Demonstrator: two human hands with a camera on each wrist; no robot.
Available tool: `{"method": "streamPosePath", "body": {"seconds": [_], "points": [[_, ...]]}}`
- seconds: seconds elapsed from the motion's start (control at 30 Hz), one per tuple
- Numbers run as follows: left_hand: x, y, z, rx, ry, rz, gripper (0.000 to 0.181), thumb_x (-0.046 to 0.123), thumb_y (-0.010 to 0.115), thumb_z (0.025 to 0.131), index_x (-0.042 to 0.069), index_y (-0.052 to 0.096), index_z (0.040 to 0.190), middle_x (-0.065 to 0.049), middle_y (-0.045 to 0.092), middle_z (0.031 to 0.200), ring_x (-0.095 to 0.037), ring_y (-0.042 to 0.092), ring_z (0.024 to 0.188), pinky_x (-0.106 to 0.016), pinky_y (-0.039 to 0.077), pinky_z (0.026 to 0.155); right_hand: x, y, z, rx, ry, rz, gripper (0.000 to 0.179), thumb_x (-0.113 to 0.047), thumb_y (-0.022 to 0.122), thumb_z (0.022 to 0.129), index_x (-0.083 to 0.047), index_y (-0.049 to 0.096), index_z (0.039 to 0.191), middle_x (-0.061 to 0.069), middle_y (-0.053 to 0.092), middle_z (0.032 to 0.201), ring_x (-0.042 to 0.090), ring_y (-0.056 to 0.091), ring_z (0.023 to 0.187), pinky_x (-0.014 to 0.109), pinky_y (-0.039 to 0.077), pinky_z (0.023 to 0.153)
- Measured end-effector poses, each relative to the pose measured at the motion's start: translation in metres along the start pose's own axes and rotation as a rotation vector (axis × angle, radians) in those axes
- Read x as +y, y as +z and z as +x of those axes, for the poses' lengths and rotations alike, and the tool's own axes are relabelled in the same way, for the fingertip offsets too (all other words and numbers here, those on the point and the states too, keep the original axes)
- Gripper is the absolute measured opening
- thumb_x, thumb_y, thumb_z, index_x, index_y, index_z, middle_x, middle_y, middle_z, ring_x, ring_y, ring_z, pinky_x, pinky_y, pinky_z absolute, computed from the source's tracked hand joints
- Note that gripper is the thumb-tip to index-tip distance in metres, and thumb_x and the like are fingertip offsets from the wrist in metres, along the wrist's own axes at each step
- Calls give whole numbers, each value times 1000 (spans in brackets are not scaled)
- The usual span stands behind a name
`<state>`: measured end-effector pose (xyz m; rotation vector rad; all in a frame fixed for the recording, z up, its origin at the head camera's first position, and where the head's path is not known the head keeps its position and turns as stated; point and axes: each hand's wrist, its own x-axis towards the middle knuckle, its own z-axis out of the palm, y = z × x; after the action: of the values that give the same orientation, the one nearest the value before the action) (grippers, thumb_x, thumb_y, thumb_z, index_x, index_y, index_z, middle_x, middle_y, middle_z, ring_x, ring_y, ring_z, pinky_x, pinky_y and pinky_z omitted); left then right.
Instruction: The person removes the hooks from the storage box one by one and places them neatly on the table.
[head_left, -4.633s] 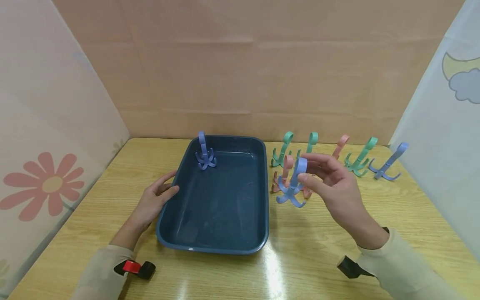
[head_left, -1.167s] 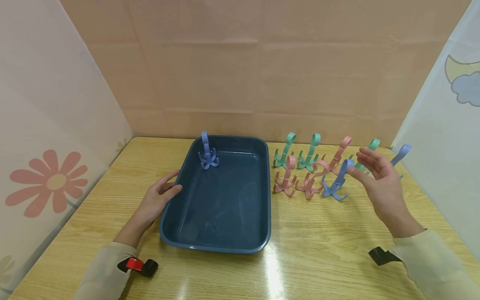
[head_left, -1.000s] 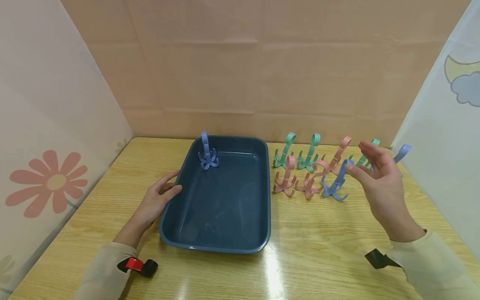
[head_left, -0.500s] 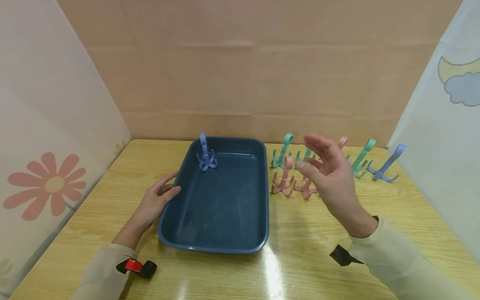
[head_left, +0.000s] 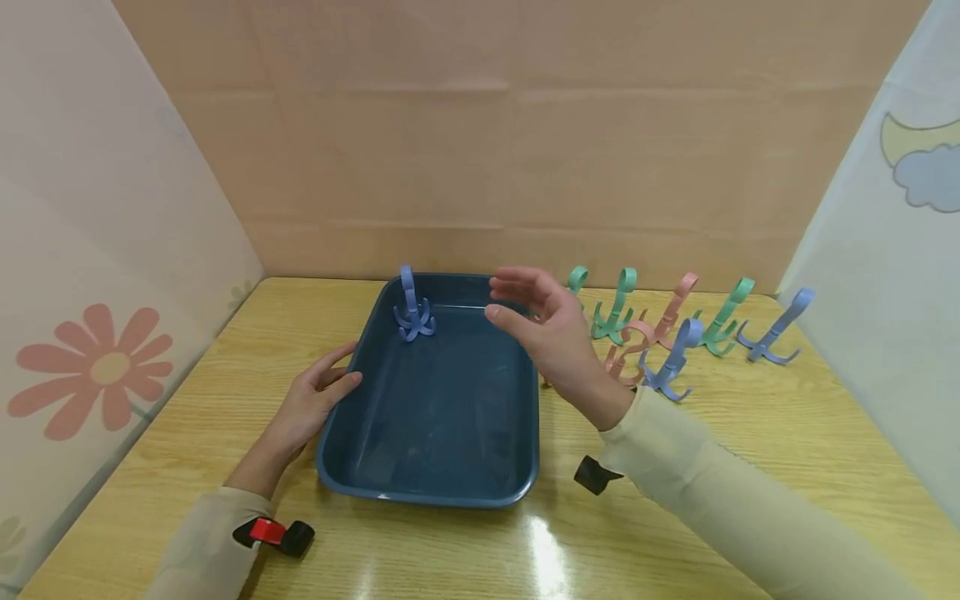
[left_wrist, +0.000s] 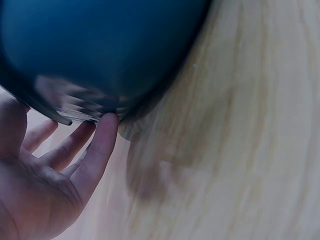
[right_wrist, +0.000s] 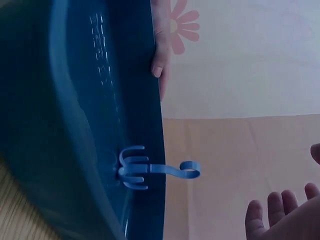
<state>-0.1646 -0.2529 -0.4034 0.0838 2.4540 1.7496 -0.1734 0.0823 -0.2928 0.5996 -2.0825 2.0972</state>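
My left hand (head_left: 311, 404) rests at the left rim of a dark blue tray (head_left: 427, 499), fingers fairly straight against its outer wall in the left wrist view and thumb at the rim. My right hand (head_left: 551, 337) hangs over the tray's right rim, fingers spread and holding nothing. A blue claw-shaped multi-hook hanger (right_wrist: 157, 168) stands upright in the tray's far left corner, its curled top above the rim. Another blue hook hanger (head_left: 670, 360) stands on the table, right of the right wrist, beside a pink hook hanger (head_left: 617, 365).
Right of the tray on the wooden table (head_left: 750, 467) are more hook hangers: green ones (head_left: 613, 312), a pink one (head_left: 675, 312) and a blue one (head_left: 780, 329) at the far right. The right hand partly covers some. A paper-covered wall (head_left: 450, 167) stands behind.
My right hand earlier held a blue hook hanger, set it down right of the pink ones and let go. It has then moved left to the tray. The left hand has stayed put.
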Motion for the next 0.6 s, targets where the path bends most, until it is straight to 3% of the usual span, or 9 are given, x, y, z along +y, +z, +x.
{"method": "streamPosePath", "body": {"seconds": [0.27, 0.6], "points": [[0, 0, -1, 3, -6, -4, 61, 39, 59, 102, 23, 37, 157, -24, 53, 140, -38, 60, 117, -45, 53, 92, 23, 19, 30, -72, 62, -68, 41, -15, 73, 94, -12, 62, 132, 2, 66, 124, 16, 60, 116, 41, 48, 100], [0, -1, 1, -9, -13, -22, 61, 39, 61, 101, 24, 38, 156, -23, 52, 141, -38, 60, 118, -46, 54, 91, 52, 26, 65, -133, 159, -49, 44, -10, 73, 93, -9, 60, 135, 8, 64, 128, 24, 60, 118, 39, 50, 100]]}}
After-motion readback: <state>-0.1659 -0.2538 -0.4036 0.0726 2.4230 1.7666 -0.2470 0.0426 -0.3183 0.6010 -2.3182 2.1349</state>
